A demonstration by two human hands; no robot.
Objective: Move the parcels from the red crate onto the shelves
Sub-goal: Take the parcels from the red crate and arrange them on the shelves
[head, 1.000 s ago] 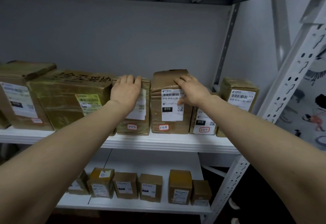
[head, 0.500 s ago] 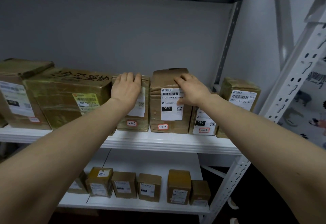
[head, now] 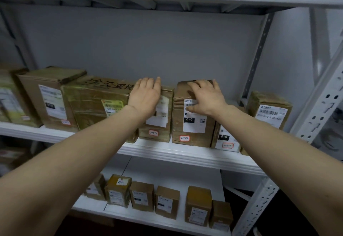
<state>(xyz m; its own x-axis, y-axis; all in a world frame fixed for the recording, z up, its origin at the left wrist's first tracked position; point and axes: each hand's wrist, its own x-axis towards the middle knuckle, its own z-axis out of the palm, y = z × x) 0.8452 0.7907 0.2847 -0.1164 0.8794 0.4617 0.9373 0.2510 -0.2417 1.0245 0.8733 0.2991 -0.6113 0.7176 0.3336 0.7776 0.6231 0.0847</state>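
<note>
Brown taped parcels stand in a row on the white middle shelf. My left hand lies on the top front of the parcel marked 3-2-6, its fingers hooked over the top edge. My right hand covers the top front corner of the taller parcel marked 3-2-8, with the fingers on its top and the thumb on its white label. A narrow gap separates the two parcels. The red crate is not in view.
A big box with black writing touches the 3-2-6 parcel's left side. A low parcel and another labelled one stand to the right. Several small parcels line the lower shelf. A perforated white upright bounds the right.
My right hand has slid from the label up onto the top of the 3-2-8 parcel. The left hand stays on the 3-2-6 parcel. The view has tilted up slightly.
</note>
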